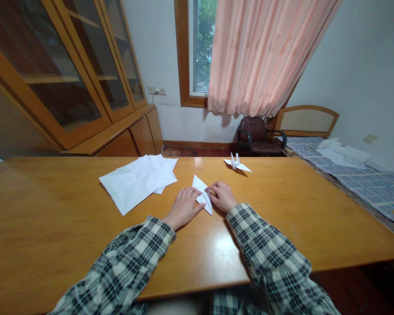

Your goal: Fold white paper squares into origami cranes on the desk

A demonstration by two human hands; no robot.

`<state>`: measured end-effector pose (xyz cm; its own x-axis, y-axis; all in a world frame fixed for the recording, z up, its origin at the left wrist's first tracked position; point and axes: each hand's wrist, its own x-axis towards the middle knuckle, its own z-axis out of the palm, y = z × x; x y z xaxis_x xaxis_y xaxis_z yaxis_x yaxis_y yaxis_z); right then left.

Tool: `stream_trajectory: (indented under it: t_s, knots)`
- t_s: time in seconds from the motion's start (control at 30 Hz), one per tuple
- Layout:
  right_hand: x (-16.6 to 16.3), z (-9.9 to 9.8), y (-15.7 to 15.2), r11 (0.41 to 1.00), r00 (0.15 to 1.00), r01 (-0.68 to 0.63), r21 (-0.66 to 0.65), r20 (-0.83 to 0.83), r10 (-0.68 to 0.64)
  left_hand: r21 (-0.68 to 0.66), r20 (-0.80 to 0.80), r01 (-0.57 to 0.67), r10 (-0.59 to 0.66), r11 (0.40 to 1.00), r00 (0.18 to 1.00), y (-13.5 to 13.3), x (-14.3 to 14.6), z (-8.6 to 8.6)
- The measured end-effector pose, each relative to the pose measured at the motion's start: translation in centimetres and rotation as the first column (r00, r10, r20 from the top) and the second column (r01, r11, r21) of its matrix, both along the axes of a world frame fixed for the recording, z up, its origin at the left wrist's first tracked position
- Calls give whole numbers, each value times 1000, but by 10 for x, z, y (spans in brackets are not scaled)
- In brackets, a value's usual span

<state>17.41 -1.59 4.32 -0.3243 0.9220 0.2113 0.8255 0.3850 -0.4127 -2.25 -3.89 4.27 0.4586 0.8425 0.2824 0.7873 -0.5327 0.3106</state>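
A folded piece of white paper point(202, 197), narrow and pointed at both ends, lies on the wooden table between my two hands. My left hand point(184, 205) holds it down from the left, fingertips on its upper part and thumb along its lower part. From the right, my right hand point(221, 195) grips its edge between thumb and fingers. A finished paper crane point(237, 164) with spread wings stands beyond my right hand. To the left of my left hand is a loose pile of creased white paper sheets point(139, 179).
The wooden table point(276, 218) spans the view, its near edge close to my body. Behind it are a glass-doored cabinet point(95, 78), a pink curtain point(259, 57) and a brown armchair point(254, 133). A bed point(364, 170) with a checked cover stands at the right.
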Motion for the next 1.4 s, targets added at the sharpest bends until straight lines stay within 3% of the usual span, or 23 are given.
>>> stream_trajectory:
  t_s: [0.33, 0.67, 1.1, 1.4]
  knots:
    - [-2, 1, 0, 999, 999, 43, -4, -4, -43, -45, 11, -156, 156, 987, 988, 11, -3, -8]
    - [-1, 1, 0, 995, 994, 102, 5, 37, -102, -44, -6, -153, 153, 987, 988, 12, -3, -9]
    - [0, -1, 3, 997, 996, 75, -10, 55, -74, -62, 220, -88, 100, 994, 970, 18, -6, -2]
    - [0, 4, 2, 1000, 1000, 8, -30, 28, -7, -45, 284, -79, 89, 996, 955, 23, -10, -8]
